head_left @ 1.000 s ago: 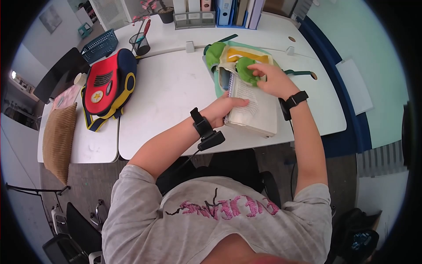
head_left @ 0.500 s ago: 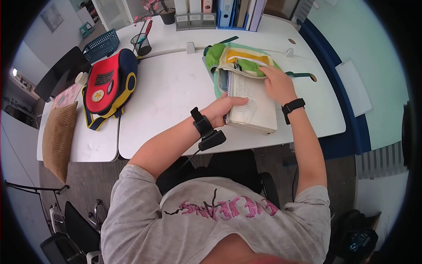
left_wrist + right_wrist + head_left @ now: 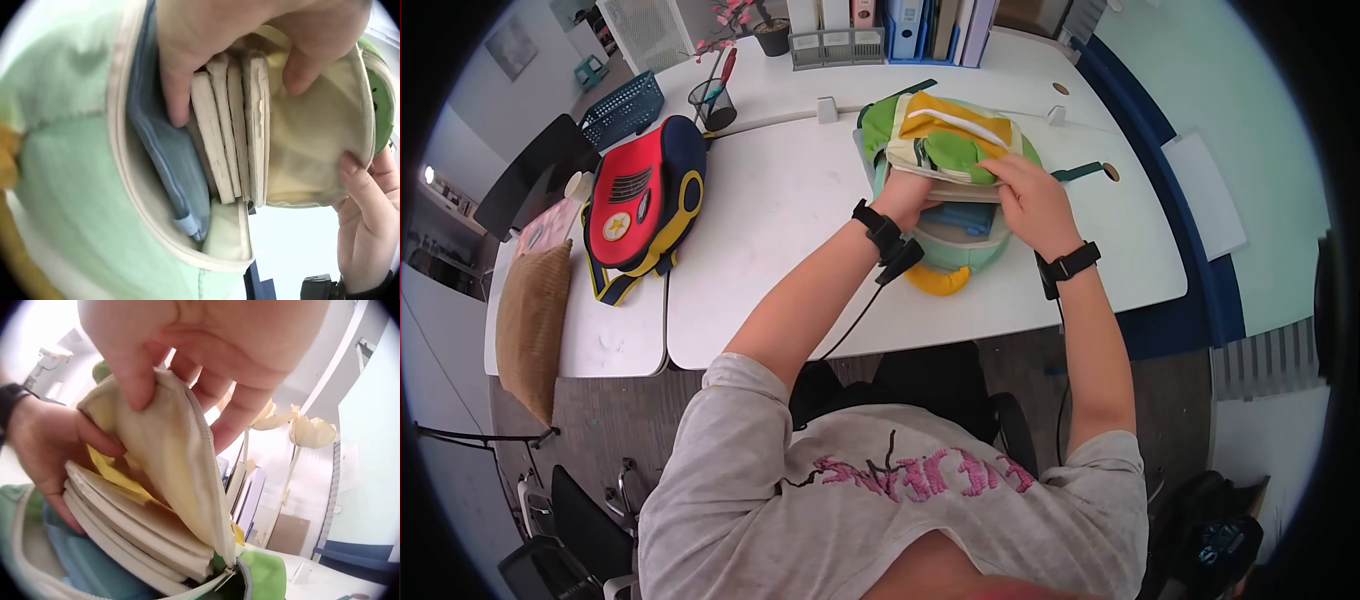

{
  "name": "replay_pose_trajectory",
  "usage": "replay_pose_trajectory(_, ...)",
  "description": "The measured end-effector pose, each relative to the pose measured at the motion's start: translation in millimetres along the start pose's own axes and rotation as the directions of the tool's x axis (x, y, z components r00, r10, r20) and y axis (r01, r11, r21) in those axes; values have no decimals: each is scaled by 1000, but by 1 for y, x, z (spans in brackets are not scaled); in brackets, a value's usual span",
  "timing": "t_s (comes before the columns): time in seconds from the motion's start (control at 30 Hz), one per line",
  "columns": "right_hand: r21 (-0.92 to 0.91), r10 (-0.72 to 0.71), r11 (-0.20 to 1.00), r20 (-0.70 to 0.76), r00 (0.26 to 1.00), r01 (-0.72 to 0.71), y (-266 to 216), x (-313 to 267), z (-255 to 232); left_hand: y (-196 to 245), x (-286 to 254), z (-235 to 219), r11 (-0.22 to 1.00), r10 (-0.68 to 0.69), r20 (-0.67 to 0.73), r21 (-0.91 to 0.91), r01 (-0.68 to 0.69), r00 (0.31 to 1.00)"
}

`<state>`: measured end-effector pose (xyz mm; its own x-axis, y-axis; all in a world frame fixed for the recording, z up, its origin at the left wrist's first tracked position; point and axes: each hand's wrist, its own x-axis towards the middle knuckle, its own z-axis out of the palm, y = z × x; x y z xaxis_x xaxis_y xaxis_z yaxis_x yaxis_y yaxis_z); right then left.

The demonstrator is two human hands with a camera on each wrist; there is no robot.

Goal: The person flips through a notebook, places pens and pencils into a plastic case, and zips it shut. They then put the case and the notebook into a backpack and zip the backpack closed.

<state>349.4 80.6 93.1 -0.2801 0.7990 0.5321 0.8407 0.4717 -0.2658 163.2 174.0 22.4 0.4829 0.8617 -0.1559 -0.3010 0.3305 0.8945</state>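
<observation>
A mint-green and cream backpack [image 3: 940,250] lies unzipped on the table, its mouth towards the person. My left hand [image 3: 903,196] reaches inside; in the left wrist view its fingers and thumb straddle a stack of books [image 3: 215,140], page edges facing out. Beside the stack sits a blue pouch [image 3: 165,159], which the left fingertips overlap. With my right hand [image 3: 1032,205] I pinch the edge of the cream front panel [image 3: 172,450] and hold it lifted away from the books. Green and yellow trim [image 3: 955,150] covers that panel's outside.
A red and navy backpack [image 3: 635,195] lies to the left, near a brown cushion [image 3: 537,325] at the table edge. Further back are a pen holder [image 3: 715,105], a blue basket [image 3: 622,108], a potted plant [image 3: 772,38] and several binders [image 3: 940,30].
The thick spiral-bound book in the left hand has gone from the table front into the backpack. The right hand has taken hold of the front panel and raised it.
</observation>
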Motion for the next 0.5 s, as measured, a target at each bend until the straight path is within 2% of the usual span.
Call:
replay_pose_trajectory(0.03, 18, 51, 998, 17, 999, -52, 3, -5, 3, 3, -1, -1, 993, 21, -25, 117, -18, 999)
replay_pose_trajectory(0.07, 37, 101, 994, 35, 994, -103, 4, -10, 6, 1, 0, -6, 993, 17, -25, 119, -14, 1000)
replay_pose_trajectory(0.1, 41, 103, 994, 34, 994, -105, 4, -16, 7, -2, 1, -13, 951, 185, 77, 238, -199, 980)
replay_pose_trajectory(0.13, 48, 142, 988, 73, 987, -146, 1, -22, 7, 0, -1, -18, 862, 334, 198, 332, -384, 921)
replay_pose_trajectory(0.17, 55, 181, 981, 111, 977, -188, 0, -26, 8, 2, -3, -25, 860, 332, 199, 337, -383, 922)
replay_pose_trajectory(0.2, 60, 185, 980, 108, 977, -192, 5, -30, 10, 3, -8, -34, 700, 415, 292, 503, -507, 862)
replay_pose_trajectory(0.23, -28, 226, 974, 102, 969, -224, 14, -39, 13, 6, -15, -43, 491, 463, 401, 626, -605, 790)
replay_pose_trajectory(0.27, -115, 265, 960, 93, 960, -254, 25, -49, 15, 6, -23, -55, 292, 401, 416, 786, -545, 816)
replay_pose_trajectory(0.3, -111, 268, 960, 92, 959, -258, 39, -57, 18, 1, -30, -67, 290, 397, 418, 788, -544, 817)
replay_pose_trajectory(0.37, -104, 485, 874, 260, 835, -475, 67, -70, 23, -15, -45, -88, 74, 137, 346, 931, -358, 928)
replay_pose_trajectory(0.4, -11, 507, 845, 335, 794, -535, 79, -75, 27, -22, -53, -93, 72, 135, 346, 931, -358, 928)
replay_pose_trajectory(0.43, -10, 508, 844, 335, 794, -536, 86, -81, 33, -28, -64, -96, 23, 133, 351, 934, -356, 927)
replay_pose_trajectory(0.47, 75, 440, 865, 363, 821, -496, 90, -85, 40, -30, -71, -96, -26, 131, 354, 935, -354, 926)
replay_pose_trajectory(0.5, 160, 369, 876, 385, 846, -455, 95, -88, 46, -29, -73, -96, -27, 128, 354, 935, -353, 927)
